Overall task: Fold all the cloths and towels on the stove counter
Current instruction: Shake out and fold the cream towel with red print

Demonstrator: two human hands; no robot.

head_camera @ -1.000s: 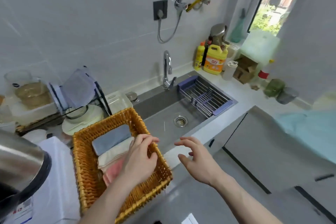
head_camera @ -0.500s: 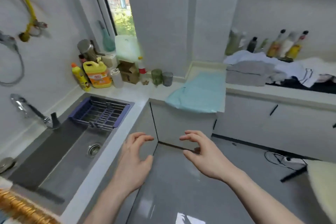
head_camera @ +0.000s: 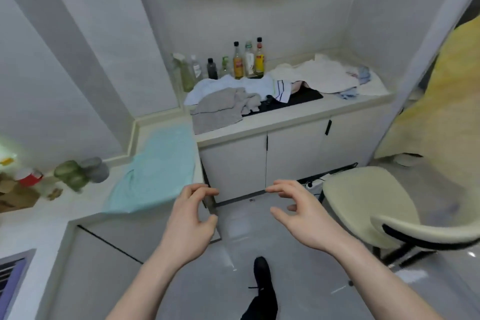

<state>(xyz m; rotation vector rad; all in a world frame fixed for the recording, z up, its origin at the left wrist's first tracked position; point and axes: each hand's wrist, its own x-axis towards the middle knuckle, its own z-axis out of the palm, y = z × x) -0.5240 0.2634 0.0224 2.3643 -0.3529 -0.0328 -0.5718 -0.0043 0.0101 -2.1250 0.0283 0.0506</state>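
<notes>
The stove counter (head_camera: 298,114) lies ahead with a heap of unfolded cloths on it. A grey towel (head_camera: 220,108) hangs over its front left edge. Behind it lie a light blue cloth (head_camera: 220,86), a white striped cloth (head_camera: 281,87) and a cream towel (head_camera: 324,74) over the black stove top (head_camera: 306,97). A teal cloth (head_camera: 158,171) is spread flat on the lower corner counter to the left. My left hand (head_camera: 189,221) and my right hand (head_camera: 301,215) hover over the floor, well short of the counter, fingers curled apart and holding nothing.
Several bottles (head_camera: 241,62) stand along the wall behind the cloths. A cream chair (head_camera: 376,205) stands on the right. Jars (head_camera: 80,171) and a cardboard box (head_camera: 15,195) sit on the left counter. My black shoe (head_camera: 262,280) is on the grey floor.
My view has swung right from the sink and wicker basket to the stove counter. My left hand has left the basket; both hands now hang empty in front of me.
</notes>
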